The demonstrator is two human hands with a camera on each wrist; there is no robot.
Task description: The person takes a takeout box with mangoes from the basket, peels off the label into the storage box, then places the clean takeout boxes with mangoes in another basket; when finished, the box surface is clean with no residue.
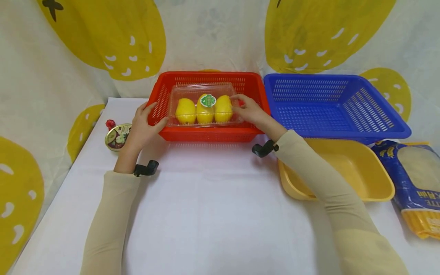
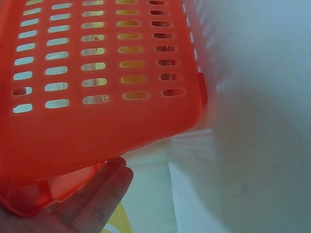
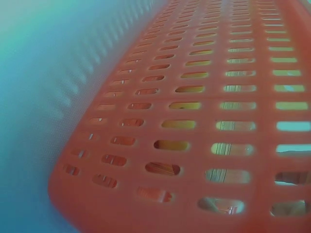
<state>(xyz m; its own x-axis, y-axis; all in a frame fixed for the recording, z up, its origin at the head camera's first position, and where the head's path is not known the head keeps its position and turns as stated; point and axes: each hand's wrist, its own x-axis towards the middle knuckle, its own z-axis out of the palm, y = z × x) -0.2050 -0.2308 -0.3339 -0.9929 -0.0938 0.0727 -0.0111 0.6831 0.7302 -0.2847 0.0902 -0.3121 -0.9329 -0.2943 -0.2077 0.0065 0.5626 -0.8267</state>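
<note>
Apparently we were settling the box (image 1: 205,108) of yellow fruit (image 1: 186,110) inside the red basket (image 1: 213,134); the next move, we judged, called for easing both hands off without tipping it. Our left hand (image 1: 141,125) had its fingers spread at the basket's left end; our right hand's (image 1: 251,112) thumb and fingers stood apart at the box's right end. Beneath lay a white table (image 1: 213,214); behind hung a fruit-print curtain (image 1: 213,42).

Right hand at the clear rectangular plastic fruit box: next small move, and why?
Probably ease the right hand off the right end of the box: the box, holding three yellow oval fruits, already sits in the red slotted plastic basket. The left hand, at the basket's left rim, could steady it.
</note>
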